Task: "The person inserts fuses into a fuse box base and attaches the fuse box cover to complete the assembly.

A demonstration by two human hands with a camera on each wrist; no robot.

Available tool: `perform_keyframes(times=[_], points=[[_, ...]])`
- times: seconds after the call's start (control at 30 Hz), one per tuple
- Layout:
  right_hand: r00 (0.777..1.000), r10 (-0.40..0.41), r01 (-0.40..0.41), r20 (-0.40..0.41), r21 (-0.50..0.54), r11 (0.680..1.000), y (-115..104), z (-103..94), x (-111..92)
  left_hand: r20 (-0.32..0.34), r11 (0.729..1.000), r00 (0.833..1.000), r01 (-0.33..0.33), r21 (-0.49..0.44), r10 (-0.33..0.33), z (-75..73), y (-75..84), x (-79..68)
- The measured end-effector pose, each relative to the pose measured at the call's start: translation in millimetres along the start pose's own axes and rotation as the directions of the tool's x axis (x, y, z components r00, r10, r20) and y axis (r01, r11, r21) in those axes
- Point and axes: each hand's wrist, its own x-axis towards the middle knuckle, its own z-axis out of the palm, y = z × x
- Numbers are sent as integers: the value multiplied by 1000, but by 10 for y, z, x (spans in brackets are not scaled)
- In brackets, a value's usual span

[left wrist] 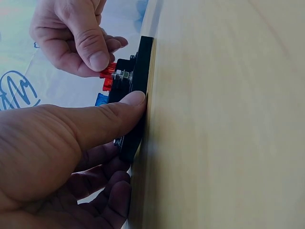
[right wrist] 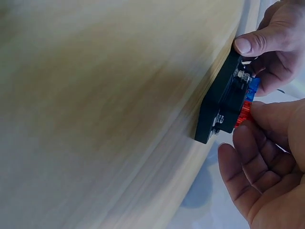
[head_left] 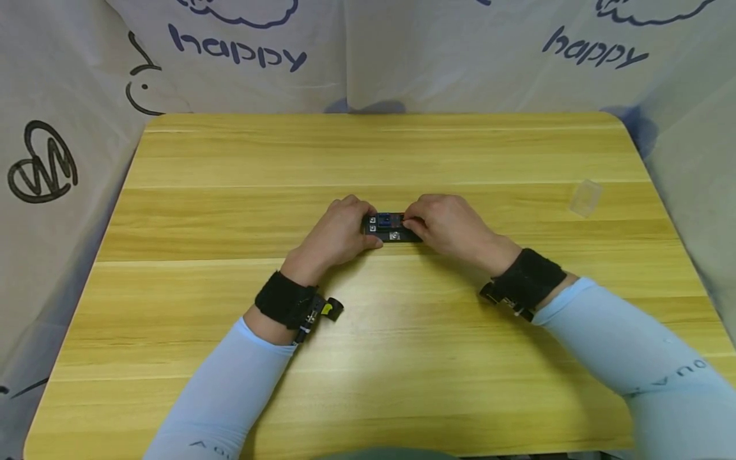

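A black fuse block (head_left: 409,237) lies flat on the wooden table, with metal terminal screws on it. My left hand (head_left: 342,231) holds its left end, thumb on the near edge and fingers round the far side. Blue blade fuses (right wrist: 253,88) sit in the block nearer that hand, and red blade fuses (left wrist: 107,85) stand beside them towards the right. At the right end, my right hand (head_left: 451,227) pinches a red blade fuse between thumb and index finger at the top of the block. Those fingertips partly cover the fuse, and its lower part is hidden.
A small clear plastic box (head_left: 586,198) stands on the right part of the table (head_left: 402,364). White cloth with printed drawings (head_left: 431,70) hangs behind the table and along its sides.
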Motion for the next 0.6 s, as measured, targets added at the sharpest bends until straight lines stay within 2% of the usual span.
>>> perform_keyframes(times=[0.6], points=[[1000, 3, -3, -6, 0, 1000, 12, 36, -1, 1, 1000, 1000, 13, -11, -13, -5, 12, -11]])
